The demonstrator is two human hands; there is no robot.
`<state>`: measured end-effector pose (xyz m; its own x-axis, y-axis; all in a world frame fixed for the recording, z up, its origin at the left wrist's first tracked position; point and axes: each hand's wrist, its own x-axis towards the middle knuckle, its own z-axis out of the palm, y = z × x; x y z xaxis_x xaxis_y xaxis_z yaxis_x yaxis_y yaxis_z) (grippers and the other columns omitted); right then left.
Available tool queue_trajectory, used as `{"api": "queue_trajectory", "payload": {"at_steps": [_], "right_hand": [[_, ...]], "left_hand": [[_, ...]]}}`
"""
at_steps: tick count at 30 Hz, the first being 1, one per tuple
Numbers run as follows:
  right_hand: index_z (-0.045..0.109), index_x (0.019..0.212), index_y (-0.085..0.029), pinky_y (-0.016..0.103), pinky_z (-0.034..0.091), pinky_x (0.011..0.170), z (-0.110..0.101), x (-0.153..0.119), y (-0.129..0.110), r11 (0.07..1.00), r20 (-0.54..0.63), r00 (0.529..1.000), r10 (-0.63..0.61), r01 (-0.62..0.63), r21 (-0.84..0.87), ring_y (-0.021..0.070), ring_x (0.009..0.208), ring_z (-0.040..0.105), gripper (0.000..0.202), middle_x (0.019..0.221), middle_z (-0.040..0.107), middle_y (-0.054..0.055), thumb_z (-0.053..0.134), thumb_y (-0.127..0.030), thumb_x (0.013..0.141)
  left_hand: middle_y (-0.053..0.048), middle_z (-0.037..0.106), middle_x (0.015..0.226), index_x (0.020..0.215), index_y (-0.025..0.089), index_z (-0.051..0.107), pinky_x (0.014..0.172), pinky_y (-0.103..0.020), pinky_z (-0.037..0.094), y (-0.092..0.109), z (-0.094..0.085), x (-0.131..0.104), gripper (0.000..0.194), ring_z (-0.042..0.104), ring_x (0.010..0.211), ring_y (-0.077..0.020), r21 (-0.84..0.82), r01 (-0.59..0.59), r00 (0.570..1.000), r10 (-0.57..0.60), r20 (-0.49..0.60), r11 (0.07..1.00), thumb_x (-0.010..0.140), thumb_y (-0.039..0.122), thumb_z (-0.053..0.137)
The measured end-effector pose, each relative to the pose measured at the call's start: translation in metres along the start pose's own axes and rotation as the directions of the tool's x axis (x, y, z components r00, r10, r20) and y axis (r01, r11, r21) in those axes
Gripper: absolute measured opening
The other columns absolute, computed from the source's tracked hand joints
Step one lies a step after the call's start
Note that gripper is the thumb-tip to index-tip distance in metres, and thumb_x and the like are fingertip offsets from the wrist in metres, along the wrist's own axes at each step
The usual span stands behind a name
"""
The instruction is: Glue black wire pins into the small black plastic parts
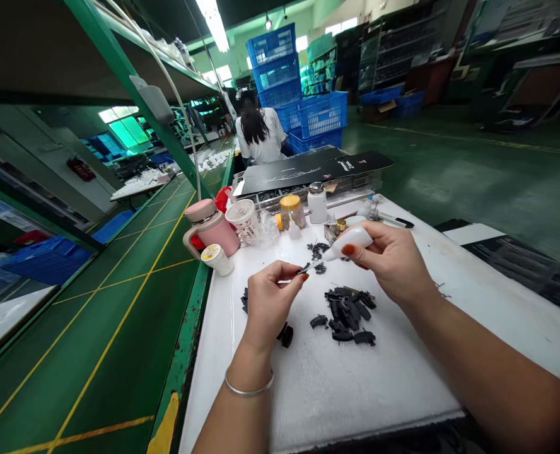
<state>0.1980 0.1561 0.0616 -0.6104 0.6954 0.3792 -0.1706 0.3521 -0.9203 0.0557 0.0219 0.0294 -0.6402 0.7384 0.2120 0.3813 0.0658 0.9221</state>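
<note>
My left hand (271,299) pinches a small black part (304,268) between thumb and fingertips; most of the part is hidden. In my right hand (391,258) is a white squeeze bottle (349,243), tilted down to the left. Its thin nozzle tip is at the black part, and I cannot tell whether they touch. A pile of black plastic pieces (349,313) lies on the white tabletop (355,391) between my hands. Small black rings (318,251) are scattered behind the nozzle. More black pieces (287,335) lie partly hidden behind my left wrist.
A pink thermos (212,227), a lidded cup (243,221), a yellow-capped jar (292,211) and a white bottle (316,203) stand along the back. To the left runs a green conveyor belt (119,328). A person in white (261,132) sits ahead beside stacked blue crates (277,75).
</note>
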Motion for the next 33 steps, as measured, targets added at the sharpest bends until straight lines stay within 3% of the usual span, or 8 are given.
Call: {"api": "queue_trajectory", "payload": {"at_steps": [7,33], "right_hand": [[0.062,0.072,-0.016,0.022,0.036,0.043,0.005,-0.0011,-0.0001,1.0,-0.017,0.999,-0.027,0.027,-0.014,0.0102,0.053,0.045,0.035,0.065,0.055,0.001,0.073,-0.049,0.069],[0.061,0.07,-0.016,0.024,0.038,0.047,0.0031,-0.0025,-0.0009,0.996,-0.019,0.997,-0.08,0.08,-0.036,0.0127,0.058,0.049,0.032,0.07,0.058,0.003,0.073,-0.046,0.07]], "left_hand": [[-0.004,0.07,0.078,0.079,0.016,0.07,0.061,-0.024,0.051,-0.0001,0.0007,-0.0012,0.016,0.063,0.066,-0.015,0.007,0.006,1.0,-0.006,0.005,1.0,0.071,0.03,0.07],[-0.003,0.07,0.077,0.079,0.017,0.07,0.061,-0.021,0.05,0.0018,-0.0009,-0.002,0.014,0.063,0.069,-0.014,0.058,-0.01,1.0,0.01,0.01,0.998,0.073,0.028,0.068]]}}
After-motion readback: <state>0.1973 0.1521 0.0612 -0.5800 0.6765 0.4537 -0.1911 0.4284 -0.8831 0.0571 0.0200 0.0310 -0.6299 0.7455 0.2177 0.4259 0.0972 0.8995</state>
